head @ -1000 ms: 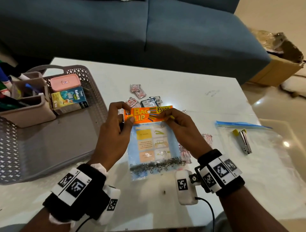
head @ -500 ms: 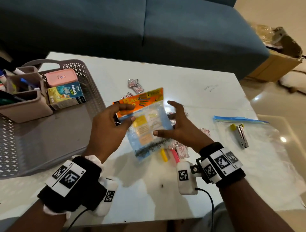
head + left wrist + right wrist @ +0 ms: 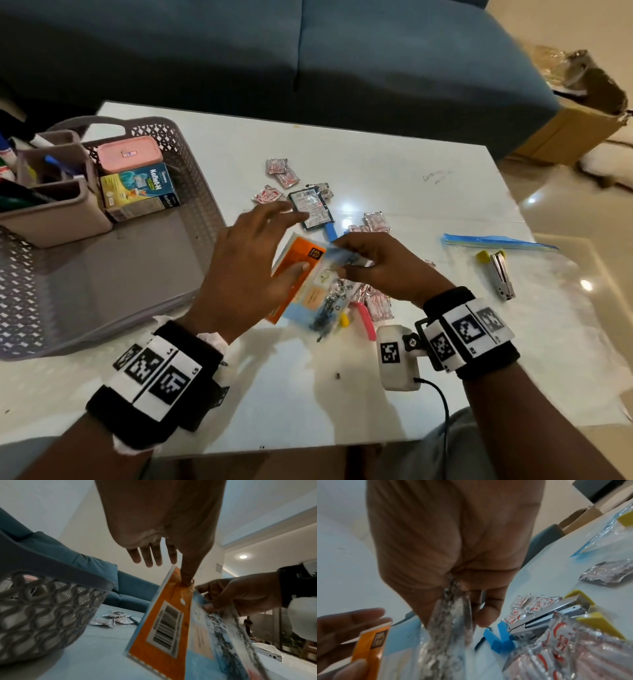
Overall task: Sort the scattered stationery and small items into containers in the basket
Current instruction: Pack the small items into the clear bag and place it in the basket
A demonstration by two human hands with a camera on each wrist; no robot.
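Note:
A clear packet of small metal clips with an orange card header (image 3: 298, 274) stands tilted on its edge over the white table (image 3: 394, 164). My right hand (image 3: 346, 265) pinches the packet's plastic side (image 3: 452, 609) between thumb and fingers. My left hand (image 3: 274, 246) has its fingers straight and spread above the packet; only its thumb (image 3: 186, 580) presses on the orange header (image 3: 164, 622). The grey lattice basket (image 3: 191, 171) stands to the left, close to the left hand.
In the basket are a grey pen caddy (image 3: 51, 216), a pink case (image 3: 128, 154) and a Koflet-H box (image 3: 140, 188). Foil sachets (image 3: 281, 171), a carded item (image 3: 310, 209), pink (image 3: 364, 318) and yellow pieces lie around the hands. A stapler (image 3: 500, 274) lies on a zip bag (image 3: 496, 240) at the right.
The packet, first held flat by its header with both hands, has been turned onto its edge. The left fingers have let go and straightened; the right hand has shifted to the plastic side.

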